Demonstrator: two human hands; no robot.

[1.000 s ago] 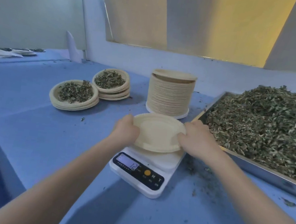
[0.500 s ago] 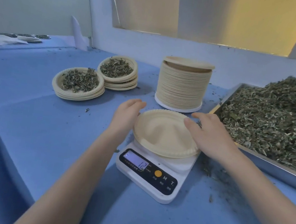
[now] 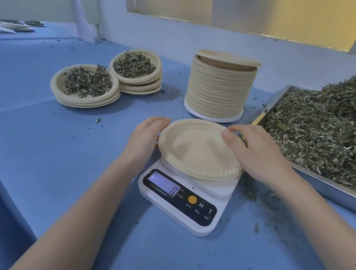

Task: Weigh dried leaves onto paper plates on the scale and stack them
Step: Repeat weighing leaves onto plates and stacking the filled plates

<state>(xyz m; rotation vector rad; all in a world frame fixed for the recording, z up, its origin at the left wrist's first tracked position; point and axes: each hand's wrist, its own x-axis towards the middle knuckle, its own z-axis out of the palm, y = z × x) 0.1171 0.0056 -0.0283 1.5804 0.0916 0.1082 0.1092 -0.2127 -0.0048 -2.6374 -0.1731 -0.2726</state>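
Note:
An empty beige paper plate (image 3: 197, 151) sits over the platform of a white digital scale (image 3: 185, 208), whose display reads 0. My left hand (image 3: 146, 135) lies against the plate's left rim with its fingers straight. My right hand (image 3: 258, 152) arches over the right rim, with the thumb pressed on top of the edge and the fingers curled behind it. Loose dried leaves (image 3: 331, 132) are heaped in a metal tray (image 3: 334, 191) to the right. A tall stack of empty plates (image 3: 220, 90) stands just behind the scale.
Two short stacks of leaf-filled plates (image 3: 86, 82) (image 3: 136, 66) rest on the blue table (image 3: 33, 161) at the back left. More filled plates (image 3: 17, 24) lie far left. Leaf crumbs are scattered to the right of the scale. A white wall ledge runs behind.
Both hands have stayed at the plate's rim as the plate settled over the scale. The display went from 12 to 0. The view has moved closer.

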